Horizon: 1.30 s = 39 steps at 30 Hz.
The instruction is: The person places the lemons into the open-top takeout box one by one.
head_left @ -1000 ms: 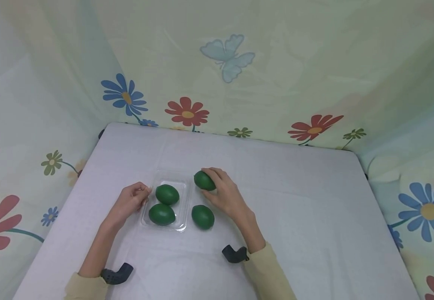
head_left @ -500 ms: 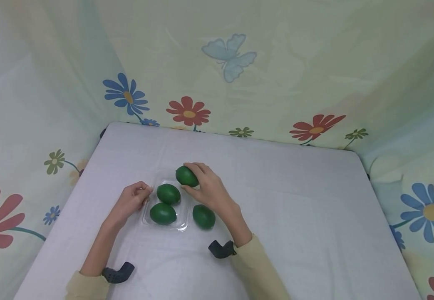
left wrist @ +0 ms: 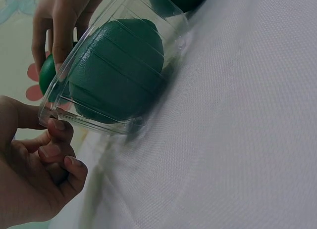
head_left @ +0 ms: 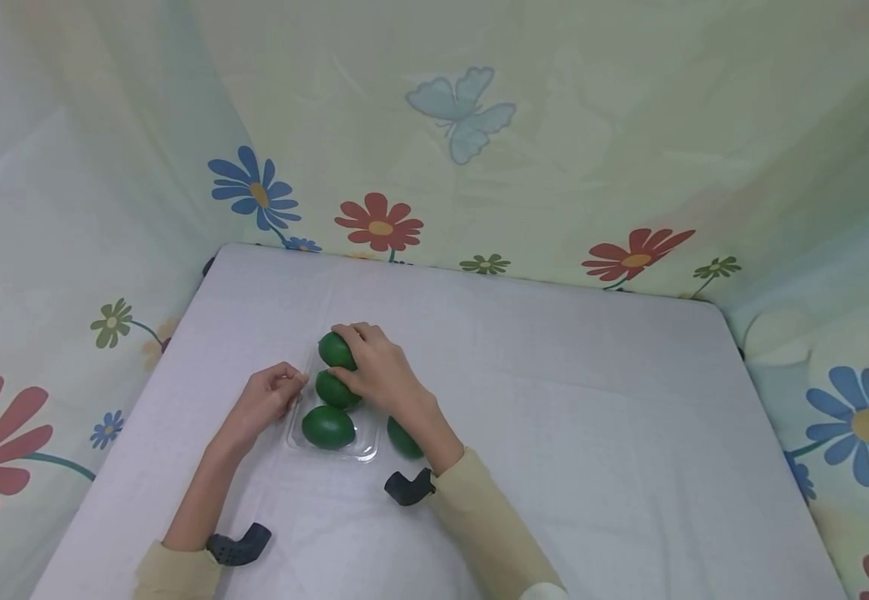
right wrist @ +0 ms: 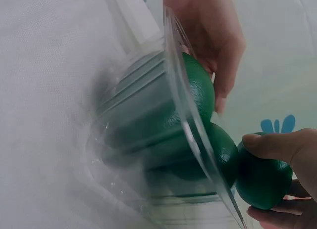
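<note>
A: Where's each hand right now?

B: The right hand [head_left: 377, 367] sits just left of centre in the head view, fingers curled round a green egg [head_left: 335, 350] at the far end of the clear tray [head_left: 368, 450]. In the right wrist view that egg [right wrist: 262, 182] shows at the lower right, held between thumb and fingers, right against the tray's rim.

A: And the left hand?

B: The left hand [head_left: 263, 400] pinches the tray's left edge; the left wrist view shows the fingertips [left wrist: 58, 125] on the rim at middle left.

A: Is there room in the tray?

B: Two eggs already lie in it, the middle egg [head_left: 335, 390] and the near egg [head_left: 327, 427], so I'd judge the free spot is the far end. The held egg should come down behind the middle one without knocking it, and the pinch on the rim should stay firm, since the thin tray could slide or tip.

A: Anything else around?

B: A fourth egg [head_left: 402, 439] lies on the bench [head_left: 591, 417] just right of the tray, partly hidden under the right forearm. The sleeve [head_left: 479, 517] could brush it. Flowered cloth [head_left: 378, 223] hangs along the top of the frame, well apart.
</note>
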{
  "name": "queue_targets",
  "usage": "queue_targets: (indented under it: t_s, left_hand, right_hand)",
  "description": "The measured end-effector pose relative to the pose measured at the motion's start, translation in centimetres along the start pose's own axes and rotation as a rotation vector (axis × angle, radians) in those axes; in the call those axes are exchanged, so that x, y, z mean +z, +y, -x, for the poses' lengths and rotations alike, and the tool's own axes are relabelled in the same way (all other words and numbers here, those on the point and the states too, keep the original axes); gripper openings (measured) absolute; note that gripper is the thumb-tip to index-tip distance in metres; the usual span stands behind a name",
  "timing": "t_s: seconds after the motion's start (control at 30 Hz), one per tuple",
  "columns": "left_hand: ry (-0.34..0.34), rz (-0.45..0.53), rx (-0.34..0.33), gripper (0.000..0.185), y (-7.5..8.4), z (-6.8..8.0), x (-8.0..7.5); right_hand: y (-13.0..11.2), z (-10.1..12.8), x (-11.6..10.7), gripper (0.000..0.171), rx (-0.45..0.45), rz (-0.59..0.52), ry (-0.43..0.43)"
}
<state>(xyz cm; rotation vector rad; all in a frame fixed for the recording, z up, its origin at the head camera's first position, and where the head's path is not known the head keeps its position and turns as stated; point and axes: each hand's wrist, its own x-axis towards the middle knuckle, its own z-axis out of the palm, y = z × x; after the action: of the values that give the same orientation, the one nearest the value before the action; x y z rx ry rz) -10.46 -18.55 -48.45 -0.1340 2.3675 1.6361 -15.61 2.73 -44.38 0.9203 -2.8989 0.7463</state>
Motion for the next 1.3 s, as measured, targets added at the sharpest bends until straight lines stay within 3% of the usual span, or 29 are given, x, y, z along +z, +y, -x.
queue_targets:
  t_s: [0.27, 0.93, 1.3]
  left_hand:
    - [0.003, 0.020, 0.008, 0.027, -0.16, -0.11, 0.02]
    - [0.009, 0.005, 0.000, 0.027, 0.00, -0.11, 0.09]
    - [0.004, 0.009, 0.000, 0.029, -0.22, -0.16, -0.02]
  right_hand:
    - [-0.44, -0.69, 0.76, 0.061, -0.021, 0.066, -0.028]
    - [-0.16, -0.93, 0.79, 0.058, -0.064, 0.093, -0.100]
    - [0.02, -0.73, 0.87, 0.060, -0.050, 0.043, -0.086]
